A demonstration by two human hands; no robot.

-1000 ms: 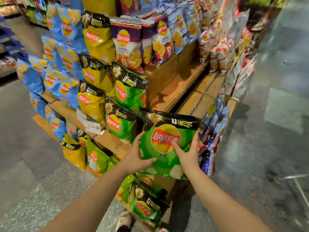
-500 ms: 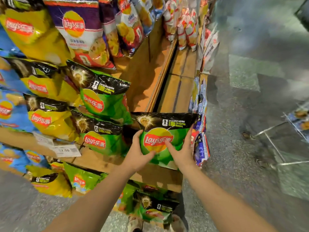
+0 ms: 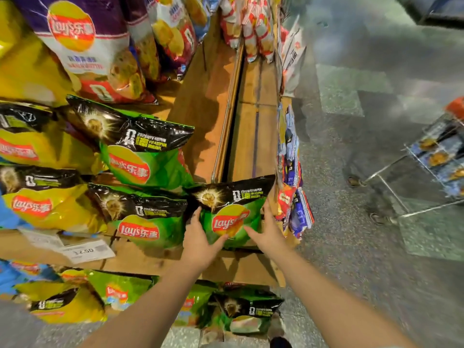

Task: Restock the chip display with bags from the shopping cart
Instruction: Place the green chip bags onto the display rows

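A green Lay's chip bag [image 3: 232,209] with a black top stands on the wooden display shelf [image 3: 208,116], at the right end of a row of green bags. My left hand [image 3: 198,237] holds its left edge, thumb across the front. My right hand [image 3: 268,234] holds its right edge, thumb on the front. Another green bag [image 3: 148,222] sits right beside it on the left, and a third [image 3: 145,151] stands one tier higher. The wire shopping cart [image 3: 431,169] with bags in it shows at the right edge.
Yellow Lay's bags [image 3: 45,209] and purple bags [image 3: 100,59] fill the left of the tiers. A price tag [image 3: 86,251] hangs on the shelf front. More bags [image 3: 246,315] lie on the bottom tier. Small packets [image 3: 293,197] hang at the shelf's right end. Grey floor [image 3: 351,247] lies to the right.
Both hands have carried the green bag forward and set it lower onto the shelf beside the other green bags. The view has moved closer to the display and the cart came into sight.
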